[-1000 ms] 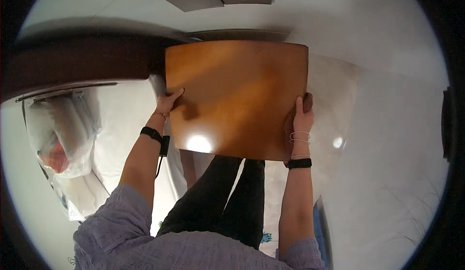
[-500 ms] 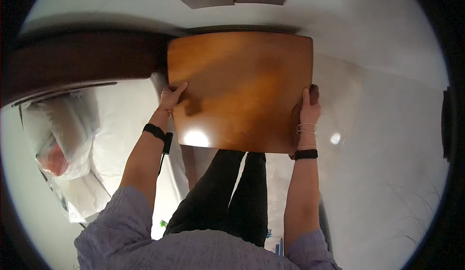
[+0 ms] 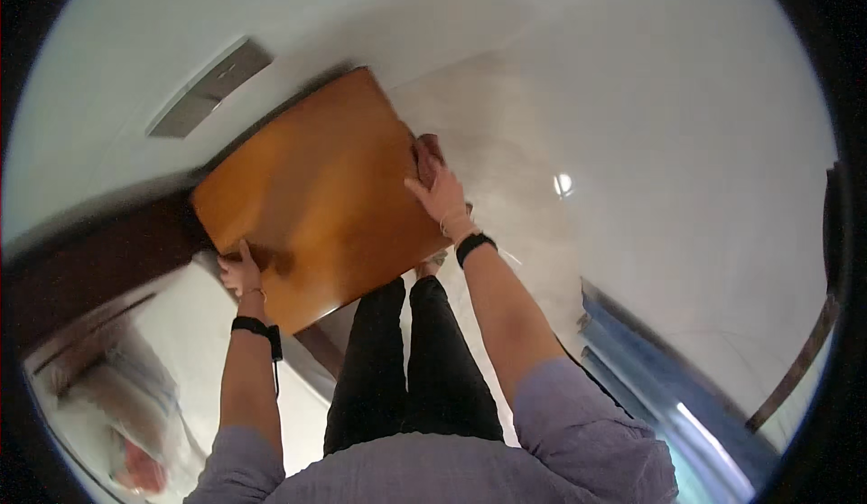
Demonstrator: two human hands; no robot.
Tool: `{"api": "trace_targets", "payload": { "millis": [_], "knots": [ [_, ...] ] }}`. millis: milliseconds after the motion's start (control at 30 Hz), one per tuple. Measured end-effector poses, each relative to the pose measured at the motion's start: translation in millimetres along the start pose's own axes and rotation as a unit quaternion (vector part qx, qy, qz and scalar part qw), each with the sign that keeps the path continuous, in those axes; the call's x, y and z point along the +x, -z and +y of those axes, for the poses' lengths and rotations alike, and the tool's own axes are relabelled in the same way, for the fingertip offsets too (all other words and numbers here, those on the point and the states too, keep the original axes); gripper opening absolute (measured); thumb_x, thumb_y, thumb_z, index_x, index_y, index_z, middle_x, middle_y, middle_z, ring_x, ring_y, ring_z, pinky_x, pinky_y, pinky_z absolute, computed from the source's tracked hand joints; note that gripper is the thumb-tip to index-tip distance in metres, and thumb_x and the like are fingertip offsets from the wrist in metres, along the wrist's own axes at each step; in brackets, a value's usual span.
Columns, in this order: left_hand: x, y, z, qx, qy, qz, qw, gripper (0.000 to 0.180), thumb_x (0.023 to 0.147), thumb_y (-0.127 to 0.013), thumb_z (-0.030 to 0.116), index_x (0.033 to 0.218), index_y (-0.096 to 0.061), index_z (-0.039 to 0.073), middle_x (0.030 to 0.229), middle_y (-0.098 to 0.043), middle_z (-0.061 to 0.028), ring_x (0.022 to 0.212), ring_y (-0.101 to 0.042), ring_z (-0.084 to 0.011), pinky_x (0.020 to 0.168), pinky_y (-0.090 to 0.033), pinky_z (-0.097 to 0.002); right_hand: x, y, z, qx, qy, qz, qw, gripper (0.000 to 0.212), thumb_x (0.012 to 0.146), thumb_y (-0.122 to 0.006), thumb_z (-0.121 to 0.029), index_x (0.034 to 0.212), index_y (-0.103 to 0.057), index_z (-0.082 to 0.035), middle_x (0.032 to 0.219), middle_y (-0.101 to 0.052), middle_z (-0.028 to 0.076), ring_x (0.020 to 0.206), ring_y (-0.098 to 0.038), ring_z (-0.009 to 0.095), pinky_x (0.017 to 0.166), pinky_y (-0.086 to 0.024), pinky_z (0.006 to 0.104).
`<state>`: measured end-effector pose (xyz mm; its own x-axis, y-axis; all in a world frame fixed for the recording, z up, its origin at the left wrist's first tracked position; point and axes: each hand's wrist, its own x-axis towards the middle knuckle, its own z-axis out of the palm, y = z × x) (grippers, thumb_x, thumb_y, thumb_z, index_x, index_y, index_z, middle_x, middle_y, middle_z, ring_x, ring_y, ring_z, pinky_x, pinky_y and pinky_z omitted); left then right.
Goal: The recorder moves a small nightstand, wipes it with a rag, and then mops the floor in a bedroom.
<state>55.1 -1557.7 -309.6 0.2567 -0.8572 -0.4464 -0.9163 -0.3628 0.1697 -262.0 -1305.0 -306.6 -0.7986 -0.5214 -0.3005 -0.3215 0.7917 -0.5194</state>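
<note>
A bedside table (image 3: 316,179) with a glossy orange-brown wooden top stands against the wall, turned at an angle in the view. My left hand (image 3: 240,274) grips its left edge beside the bed, thumb on top and fingers over the side. On the opposite edge, my right hand (image 3: 440,195) holds on with the thumb lying on the top. Its fingers run over the side into dark shadow, where a reddish-brown shape is hard to make out. The table's lower body is mostly hidden under the top.
A bed with a white mattress (image 3: 172,301) and dark brown headboard (image 3: 99,251) lies on the left, with a clear plastic bag (image 3: 135,414) on it. A grey socket panel (image 3: 209,88) is on the wall. Blue curtain-like fabric (image 3: 650,350) hangs at lower right, beyond the pale floor (image 3: 515,161).
My view has swung to the right, so the table now appears further left and tilted. Both hands stay on its side edges. Blue fabric and one foot have come into view.
</note>
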Motion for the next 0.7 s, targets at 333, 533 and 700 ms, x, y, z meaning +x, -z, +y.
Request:
{"api": "trace_targets", "payload": {
  "millis": [333, 533, 700],
  "knots": [
    [-62, -40, -48, 0.149, -0.549, -0.221, 0.792, 0.057, 0.08, -0.065, 0.028, 0.128, -0.045, 0.002, 0.11, -0.053, -0.0257, 0.105, -0.051, -0.0388, 0.09, -0.042, -0.0425, -351, 21, 161, 0.072, -0.241, -0.01, 0.968, 0.052, 0.083, -0.057, -0.046, 0.121, -0.052, -0.01, 0.101, -0.065, 0.019, 0.097, -0.06, 0.037, 0.085, -0.047, 0.0437],
    [-96, -24, -77, 0.298, -0.523, -0.453, 0.657, 0.042, 0.08, -0.065, 0.028, 0.112, -0.058, 0.0, 0.099, -0.062, -0.0211, 0.093, -0.061, -0.0328, 0.085, -0.047, -0.0394, -575, 10, 171, 0.122, -0.575, -0.114, 0.801, 0.048, 0.077, -0.063, -0.044, 0.108, -0.063, -0.008, 0.101, -0.066, 0.019, 0.097, -0.062, 0.035, 0.084, -0.048, 0.0411],
    [-88, -43, -73, 0.317, -0.517, -0.35, 0.714, 0.041, 0.084, -0.061, 0.028, 0.114, -0.057, 0.001, 0.106, -0.063, -0.0185, 0.098, -0.06, -0.0315, 0.087, -0.046, -0.0375, -662, -53, 145, 0.374, -0.476, 0.063, 0.794, 0.042, 0.082, -0.063, -0.035, 0.113, -0.061, -0.007, 0.105, -0.065, 0.017, 0.102, -0.061, 0.031, 0.087, -0.047, 0.0367]
  ]
}}
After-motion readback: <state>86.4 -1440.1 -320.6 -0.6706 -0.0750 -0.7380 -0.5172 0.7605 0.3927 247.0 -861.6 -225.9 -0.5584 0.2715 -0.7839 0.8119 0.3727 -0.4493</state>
